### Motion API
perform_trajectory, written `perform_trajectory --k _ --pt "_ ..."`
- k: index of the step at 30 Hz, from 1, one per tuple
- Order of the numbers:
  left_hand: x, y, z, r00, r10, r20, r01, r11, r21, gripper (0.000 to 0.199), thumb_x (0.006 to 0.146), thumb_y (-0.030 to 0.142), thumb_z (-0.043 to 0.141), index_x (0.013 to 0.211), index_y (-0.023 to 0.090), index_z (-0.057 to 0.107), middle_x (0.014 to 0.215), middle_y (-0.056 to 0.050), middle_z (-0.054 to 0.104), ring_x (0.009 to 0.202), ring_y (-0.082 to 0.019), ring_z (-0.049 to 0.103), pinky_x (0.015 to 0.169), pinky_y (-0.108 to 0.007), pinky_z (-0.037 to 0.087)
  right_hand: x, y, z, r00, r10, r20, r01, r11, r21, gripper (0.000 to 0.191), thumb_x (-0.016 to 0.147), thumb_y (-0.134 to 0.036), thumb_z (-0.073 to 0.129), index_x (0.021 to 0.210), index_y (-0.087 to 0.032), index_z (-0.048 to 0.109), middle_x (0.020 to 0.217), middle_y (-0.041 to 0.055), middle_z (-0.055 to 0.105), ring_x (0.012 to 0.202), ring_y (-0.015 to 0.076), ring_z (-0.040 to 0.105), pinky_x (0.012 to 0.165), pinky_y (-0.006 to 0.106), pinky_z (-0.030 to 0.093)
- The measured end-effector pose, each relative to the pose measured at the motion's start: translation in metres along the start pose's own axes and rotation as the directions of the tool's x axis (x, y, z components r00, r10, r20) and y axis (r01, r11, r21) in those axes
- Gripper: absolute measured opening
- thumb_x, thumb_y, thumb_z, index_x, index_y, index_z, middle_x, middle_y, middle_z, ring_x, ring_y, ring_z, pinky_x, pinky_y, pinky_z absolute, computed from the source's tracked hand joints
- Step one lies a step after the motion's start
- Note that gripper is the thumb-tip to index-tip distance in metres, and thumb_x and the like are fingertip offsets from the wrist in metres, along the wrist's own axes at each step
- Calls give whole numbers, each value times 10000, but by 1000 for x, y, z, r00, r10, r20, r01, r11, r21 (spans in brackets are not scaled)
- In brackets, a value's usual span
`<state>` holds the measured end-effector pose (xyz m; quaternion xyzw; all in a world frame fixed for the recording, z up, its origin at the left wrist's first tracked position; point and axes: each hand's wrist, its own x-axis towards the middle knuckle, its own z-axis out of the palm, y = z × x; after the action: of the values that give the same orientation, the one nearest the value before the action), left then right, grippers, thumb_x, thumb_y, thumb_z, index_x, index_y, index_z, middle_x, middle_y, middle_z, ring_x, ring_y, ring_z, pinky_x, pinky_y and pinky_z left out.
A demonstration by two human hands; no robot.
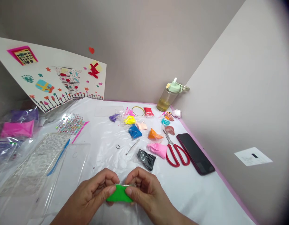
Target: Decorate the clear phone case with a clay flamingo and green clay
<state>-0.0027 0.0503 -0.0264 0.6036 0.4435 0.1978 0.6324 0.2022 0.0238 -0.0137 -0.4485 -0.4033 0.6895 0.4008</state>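
Observation:
A small packet of bright green modelling clay [120, 194] is held between both hands near the front of the table. My left hand [97, 190] pinches its left end, thumb on the near face and fingers curled behind. At the right end my right hand [146, 192] grips it in the same way. Clear plastic wrapping shows along the packet's upper edge. Just beyond my right hand lies a black clay packet [146, 159], with a pink clay packet [158, 150] behind it. A thin metal tool [132, 147] and a small black ring [117, 146] lie ahead of my hands.
Red-handled scissors [177, 153] and a phone [195, 153] lie at right. More clay packets, including blue [135, 132] and orange [154, 134], are farther back. A bottle [168, 95] stands by the wall. At left are rhinestones [71, 123], a blue plastic tool [58, 157] and bagged packets [17, 128].

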Motion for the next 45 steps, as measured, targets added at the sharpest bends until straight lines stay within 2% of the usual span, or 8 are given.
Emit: perform_trajectory --k 5,9,16,22,29,34,40,45 --pt "-1 7 -3 1000 -10 -18 11 997 70 401 973 598 374 993 281 619 914 9 641 923 -213 593 785 -265 445 -1 -3 0 1000 -10 -15 9 1000 -3 401 757 -492 814 831 -163 598 654 -41 530 593 86 476 561 206 360" --pt "1 4 -1 997 -44 56 40 997 64 327 905 563 539 905 246 619 779 35 579 778 -181 561 706 -250 414 -1 0 0 1000 -6 0 6 1000 7 396 757 -475 818 838 -155 600 682 -33 548 603 80 475 563 198 358" --pt "-1 6 -3 1000 -19 24 14 982 190 492 975 597 297 774 225 548 746 28 516 743 -173 529 690 -252 397 -1 3 1 999 38 21 -39 999 33 411 735 -467 836 841 -151 596 689 -30 551 591 84 499 548 202 381" --pt "1 3 -2 997 -60 53 46 974 222 359 902 549 513 781 221 595 700 39 549 718 -169 531 667 -249 378 -1 3 -2 1000 22 0 -22 1000 14 393 754 -451 827 849 -144 602 686 -31 559 607 79 470 552 202 341" --pt "2 6 -3 998 -35 50 23 974 227 514 961 602 265 684 223 475 689 26 493 692 -169 515 670 -259 391 -2 2 -2 1000 17 4 -17 1000 16 382 760 -449 821 836 -145 603 685 -25 563 612 86 484 568 213 350" --pt "4 6 -4 996 -62 65 50 982 180 372 900 553 488 802 217 613 679 37 545 694 -167 533 655 -248 382 -1 3 -3 1000 -1 -7 1 1000 3 336 782 -411 806 855 -151 607 678 -30 562 617 90 480 563 212 338" --pt "3 9 -5 997 -56 53 47 985 163 519 939 621 324 685 215 525 686 23 530 699 -172 534 684 -259 399 -1 0 -2 1000 -1 0 1 1000 9 361 773 -433 809 835 -145 600 682 -29 553 618 85 467 576 215 335" --pt "2 7 -4 998 -56 42 49 987 154 383 899 583 511 780 226 579 705 47 483 708 -160 479 647 -241 359 -2 0 -2 1000 18 14 -18 1000 11 366 763 -431 819 842 -146 604 682 -29 555 612 87 475 566 214 346"
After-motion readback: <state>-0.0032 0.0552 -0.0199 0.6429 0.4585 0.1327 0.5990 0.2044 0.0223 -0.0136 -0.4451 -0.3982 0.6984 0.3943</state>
